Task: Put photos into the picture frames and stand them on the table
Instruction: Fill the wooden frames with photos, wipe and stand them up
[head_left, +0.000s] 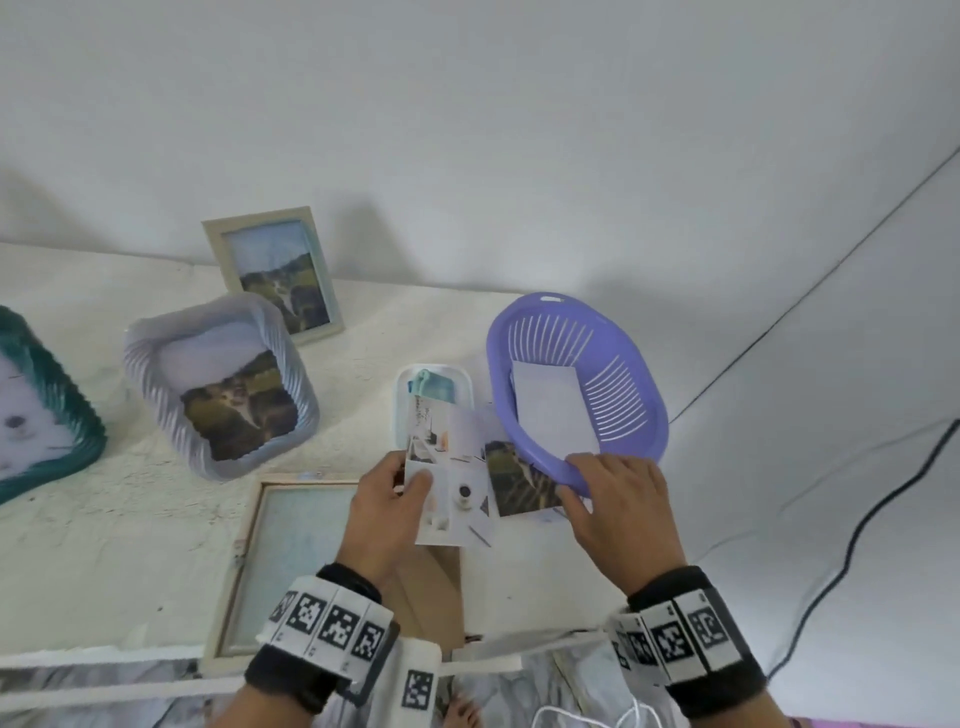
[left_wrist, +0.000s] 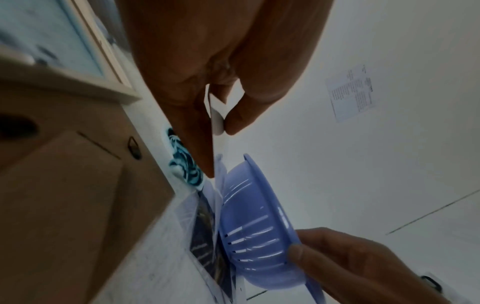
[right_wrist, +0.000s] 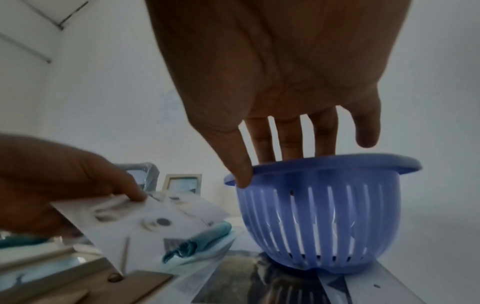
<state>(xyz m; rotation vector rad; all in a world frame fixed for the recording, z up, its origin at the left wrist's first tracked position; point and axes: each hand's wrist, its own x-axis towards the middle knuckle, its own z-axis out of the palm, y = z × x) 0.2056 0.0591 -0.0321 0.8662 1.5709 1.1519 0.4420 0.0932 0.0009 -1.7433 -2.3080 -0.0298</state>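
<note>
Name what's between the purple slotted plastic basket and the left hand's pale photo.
A dark landscape photo print, lying flat, one edge under the purple basket; head view shows it.

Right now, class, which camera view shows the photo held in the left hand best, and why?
The head view: the photo faces the camera nearly whole, pinched by the left hand. The left wrist view shows only its thin edge between thumb and fingers. The right wrist view shows its face, but blurred and dim.

Left hand (head_left: 387, 512) pinches photo (head_left: 457, 493); right hand (head_left: 618, 504) apparently grips basket (head_left: 623, 374) rim.
</note>
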